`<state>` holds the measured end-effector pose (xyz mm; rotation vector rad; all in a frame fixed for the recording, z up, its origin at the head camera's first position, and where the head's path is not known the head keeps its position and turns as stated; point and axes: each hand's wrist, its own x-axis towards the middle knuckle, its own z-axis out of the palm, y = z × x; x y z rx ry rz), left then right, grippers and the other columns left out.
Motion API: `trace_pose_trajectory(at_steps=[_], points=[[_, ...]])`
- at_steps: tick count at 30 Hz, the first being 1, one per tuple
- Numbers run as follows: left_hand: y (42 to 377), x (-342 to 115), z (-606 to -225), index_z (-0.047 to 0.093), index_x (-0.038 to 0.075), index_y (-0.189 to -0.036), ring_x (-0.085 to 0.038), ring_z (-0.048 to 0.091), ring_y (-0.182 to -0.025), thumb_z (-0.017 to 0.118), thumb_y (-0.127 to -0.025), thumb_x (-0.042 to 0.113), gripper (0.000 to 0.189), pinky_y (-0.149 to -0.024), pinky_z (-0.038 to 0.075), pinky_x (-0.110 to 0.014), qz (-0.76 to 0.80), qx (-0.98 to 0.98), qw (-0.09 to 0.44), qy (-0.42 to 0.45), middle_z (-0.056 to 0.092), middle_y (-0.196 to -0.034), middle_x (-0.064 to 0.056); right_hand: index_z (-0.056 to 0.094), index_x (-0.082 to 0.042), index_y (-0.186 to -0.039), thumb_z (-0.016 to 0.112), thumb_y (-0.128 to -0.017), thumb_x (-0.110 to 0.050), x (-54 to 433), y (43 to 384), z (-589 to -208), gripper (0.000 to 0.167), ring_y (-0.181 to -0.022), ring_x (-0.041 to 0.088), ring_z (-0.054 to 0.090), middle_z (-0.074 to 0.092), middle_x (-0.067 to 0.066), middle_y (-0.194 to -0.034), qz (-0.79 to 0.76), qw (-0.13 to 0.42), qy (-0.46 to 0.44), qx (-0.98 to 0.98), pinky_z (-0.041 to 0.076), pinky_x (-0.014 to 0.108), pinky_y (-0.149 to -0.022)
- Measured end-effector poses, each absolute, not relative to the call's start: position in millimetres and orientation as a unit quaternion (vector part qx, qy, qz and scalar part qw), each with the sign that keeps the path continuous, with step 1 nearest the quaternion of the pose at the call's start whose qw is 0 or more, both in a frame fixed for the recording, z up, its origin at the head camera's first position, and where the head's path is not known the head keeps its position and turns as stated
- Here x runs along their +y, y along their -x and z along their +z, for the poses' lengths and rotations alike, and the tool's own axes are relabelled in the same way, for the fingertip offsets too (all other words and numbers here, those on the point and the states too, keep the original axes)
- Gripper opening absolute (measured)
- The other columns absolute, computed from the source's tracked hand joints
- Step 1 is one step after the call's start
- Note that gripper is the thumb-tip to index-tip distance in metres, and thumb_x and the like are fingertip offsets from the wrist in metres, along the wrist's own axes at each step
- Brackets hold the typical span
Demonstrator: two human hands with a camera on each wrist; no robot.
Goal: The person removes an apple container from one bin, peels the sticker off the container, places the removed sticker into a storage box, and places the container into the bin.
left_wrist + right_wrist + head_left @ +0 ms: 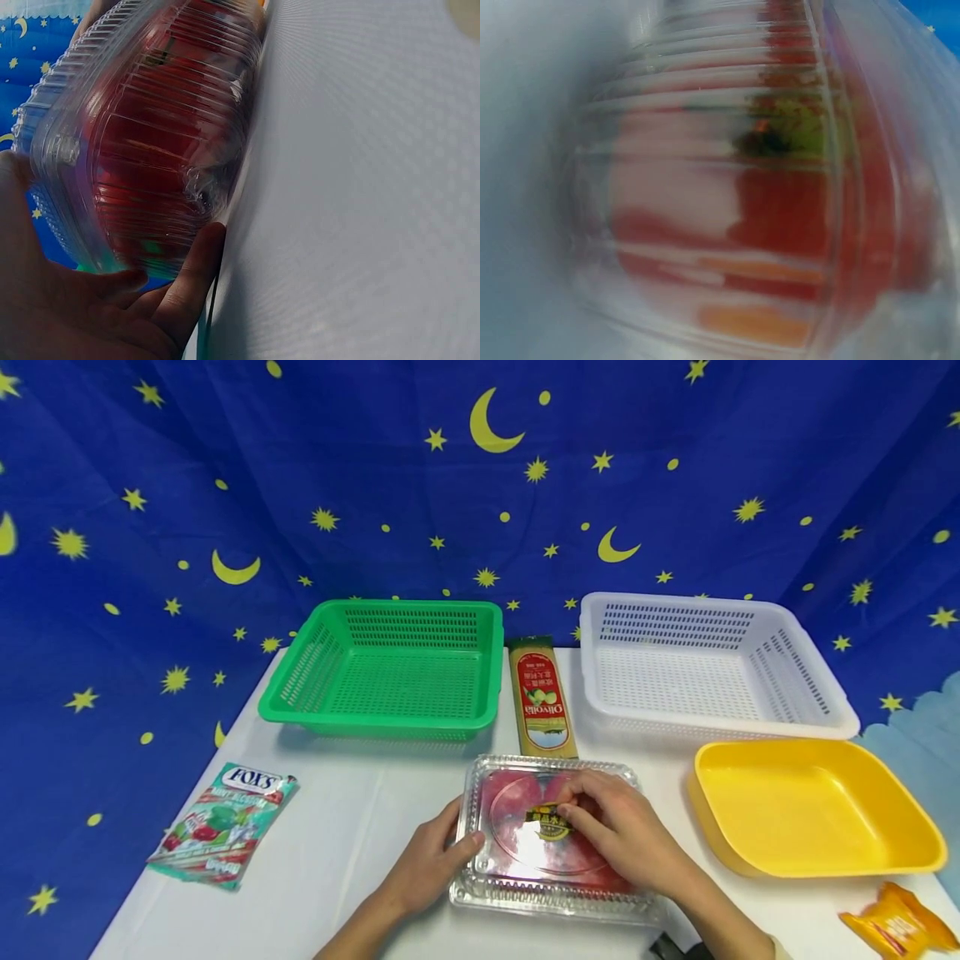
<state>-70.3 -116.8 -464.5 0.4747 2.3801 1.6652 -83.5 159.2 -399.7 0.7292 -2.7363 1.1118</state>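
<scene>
A clear plastic clamshell box (517,906) with red fruit inside lies on the table, its lid on top. My left hand (427,864) grips the box's left side, thumb on the lid's edge; in the left wrist view, the left hand (112,307) has its fingers at the ribbed side wall. A black and gold sticker (543,821) is on the lid. With curled fingers, my right hand (626,827) pinches the sticker's upper right edge between thumb and forefinger. The right wrist view shows the box's wall (705,165) close up and blurred, without the hand.
Behind the box lie a packet of spaghetti (542,702), a green basket (382,723) and a white basket (720,720). A yellow basin (810,810) stands at right, an orange packet (900,922) in front of it. A FOX'S candy bag (225,827) lies at left.
</scene>
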Motion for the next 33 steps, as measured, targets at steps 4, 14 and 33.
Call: trace_pose_trajectory(at_steps=[4,14,33], points=[[70,-117,-464,0.035,0.011,-0.148,-0.013,0.060,-0.108,0.052,-0.098,0.033,0.058,-0.094,0.045,-0.031,0.567,0.801,0.101,-0.162,0.060,-0.128,-0.006,0.060,-0.029,-0.091,0.066,-0.092,-0.022,162,84,-398,0.009,-0.074,0.008,0.051,0.058,-0.015,-0.085,0.417,0.018,-0.228,-0.879,0.042,0.026,-0.066],[71,-117,-466,0.034,0.010,-0.148,-0.012,0.064,-0.099,0.051,-0.098,0.032,0.058,-0.089,0.048,-0.030,0.572,0.796,0.111,-0.165,0.064,-0.122,-0.006,0.062,-0.028,-0.092,0.069,-0.090,-0.020,166,85,-396,0.010,-0.067,0.013,0.051,0.061,-0.010,-0.082,0.472,-0.007,-0.183,-0.863,0.042,0.028,-0.057],[71,-119,-467,0.039,0.009,-0.145,-0.013,0.063,-0.102,0.052,-0.098,0.031,0.054,-0.091,0.047,-0.031,0.563,0.803,0.096,-0.167,0.062,-0.125,-0.008,0.067,-0.021,-0.094,0.072,-0.087,-0.013,174,82,-386,0.011,-0.063,0.017,0.057,0.065,-0.004,-0.076,0.537,0.018,-0.158,-0.828,0.043,0.025,-0.048]])
